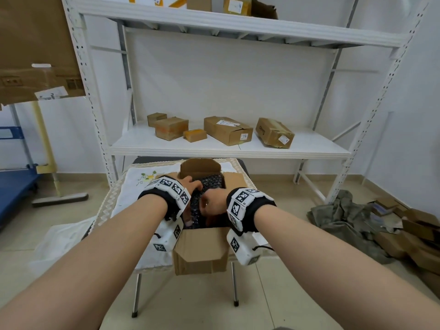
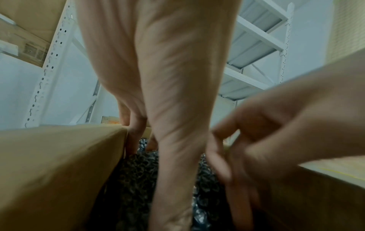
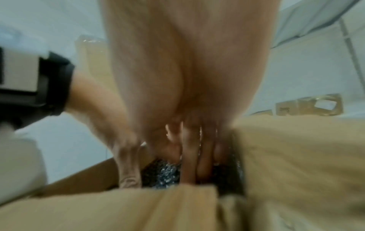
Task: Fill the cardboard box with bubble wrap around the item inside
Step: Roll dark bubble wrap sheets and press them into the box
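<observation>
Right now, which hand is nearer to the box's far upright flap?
Left. The left hand reaches into the box just below the flap; the right hand works nearer the person.

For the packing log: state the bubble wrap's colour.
Dark, near black bubble wrap, glinting; head view shows it best.

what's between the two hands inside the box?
Bubble wrap. In the head view it fills the open cardboard box between the left hand and right hand; both wrist views show the same dark bubbled sheet.
</observation>
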A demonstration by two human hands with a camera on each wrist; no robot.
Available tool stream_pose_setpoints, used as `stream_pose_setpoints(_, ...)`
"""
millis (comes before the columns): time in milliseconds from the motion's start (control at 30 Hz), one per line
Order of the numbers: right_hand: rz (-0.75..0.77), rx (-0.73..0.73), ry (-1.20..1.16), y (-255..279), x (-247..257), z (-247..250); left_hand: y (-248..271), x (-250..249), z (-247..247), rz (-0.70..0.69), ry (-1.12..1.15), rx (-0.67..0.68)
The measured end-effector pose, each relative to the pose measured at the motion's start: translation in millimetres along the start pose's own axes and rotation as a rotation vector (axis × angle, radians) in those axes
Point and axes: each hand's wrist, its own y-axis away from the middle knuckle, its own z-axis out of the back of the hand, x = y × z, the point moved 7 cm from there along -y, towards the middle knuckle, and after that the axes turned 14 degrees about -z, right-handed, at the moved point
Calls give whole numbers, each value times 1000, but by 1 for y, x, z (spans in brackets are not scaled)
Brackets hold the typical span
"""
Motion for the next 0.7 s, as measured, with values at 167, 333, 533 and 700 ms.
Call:
stream_pose_setpoints(167, -156, -352, -315, -13, -52, 32, 0, -2, -1, 13, -27, 32)
stream_pose_setpoints(333, -122, -336, -602, -31, -64, 36, 4, 0, -1, -4, 21, 26)
stream_pose_setpoints(533, 23, -360, -624, -38, -40, 57, 3, 2, -4, 1, 53, 7)
stream_pose_setpoints(700, -22, -336, -610, -43, -46, 48, 3, 9, -12, 1, 112, -5)
